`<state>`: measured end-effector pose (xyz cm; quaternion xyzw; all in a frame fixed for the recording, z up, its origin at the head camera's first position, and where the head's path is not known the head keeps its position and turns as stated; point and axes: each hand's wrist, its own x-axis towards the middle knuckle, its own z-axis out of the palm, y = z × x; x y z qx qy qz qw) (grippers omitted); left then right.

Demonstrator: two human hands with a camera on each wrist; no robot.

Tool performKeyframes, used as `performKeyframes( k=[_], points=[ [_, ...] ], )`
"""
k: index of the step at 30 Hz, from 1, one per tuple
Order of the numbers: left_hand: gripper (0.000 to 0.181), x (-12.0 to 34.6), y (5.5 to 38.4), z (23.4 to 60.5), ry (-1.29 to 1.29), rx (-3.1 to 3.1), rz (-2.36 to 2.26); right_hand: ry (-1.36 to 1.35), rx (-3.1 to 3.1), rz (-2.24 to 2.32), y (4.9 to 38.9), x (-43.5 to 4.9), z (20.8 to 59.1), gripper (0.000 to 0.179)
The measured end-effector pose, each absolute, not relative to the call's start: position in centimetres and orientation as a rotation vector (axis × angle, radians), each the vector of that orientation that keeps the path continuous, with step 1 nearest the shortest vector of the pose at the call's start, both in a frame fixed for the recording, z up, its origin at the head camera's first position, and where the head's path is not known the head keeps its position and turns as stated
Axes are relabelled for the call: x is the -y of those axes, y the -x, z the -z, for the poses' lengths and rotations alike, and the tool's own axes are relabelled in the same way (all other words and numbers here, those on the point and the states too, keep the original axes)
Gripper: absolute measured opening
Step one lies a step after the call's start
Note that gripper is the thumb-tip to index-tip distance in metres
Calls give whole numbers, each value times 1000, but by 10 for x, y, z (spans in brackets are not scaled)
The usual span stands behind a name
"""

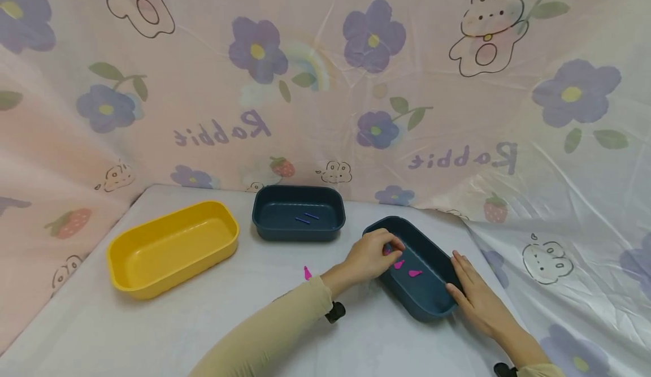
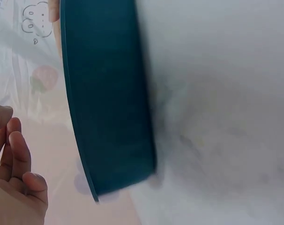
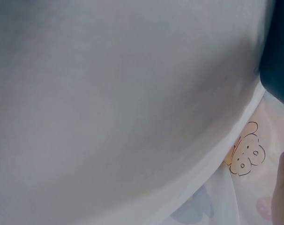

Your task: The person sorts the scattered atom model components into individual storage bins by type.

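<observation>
My left hand (image 1: 373, 255) is over the left rim of a dark blue tray (image 1: 422, 303), fingers bent and thumb tip close to the index finger. A bit of pink (image 1: 387, 250) shows in the gap between thumb and fingers; whether they pinch it or it lies behind them, I cannot tell. In the left wrist view, no thing shows at the left fingertips (image 2: 13, 124). Inside the tray lie small pink pieces (image 1: 415, 273), narrow at one end. My right hand (image 1: 475, 298) rests straight fingers against the tray's right outer side.
Left of the left wrist, another pink piece (image 1: 307, 273) lies on the white table (image 1: 274, 320). A second dark blue tray (image 1: 298, 235) at the back holds two thin blue-purple sticks (image 1: 311, 216). At left stands a yellow tray (image 1: 173, 272). Patterned cloth (image 1: 315, 111) hangs behind.
</observation>
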<state>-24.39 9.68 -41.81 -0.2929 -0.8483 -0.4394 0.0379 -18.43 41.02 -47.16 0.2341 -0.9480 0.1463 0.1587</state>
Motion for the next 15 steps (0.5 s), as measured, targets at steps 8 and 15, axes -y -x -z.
performKeyframes(
  k=[8, 15],
  points=[
    [11, -52, 245, 425, 860, 2595, 1330, -667, 2720, -427, 185, -411, 473, 67],
    [10, -15, 246, 432, 764, 2615, 1290, -671, 2728, -427, 185, -412, 476, 67]
  ],
)
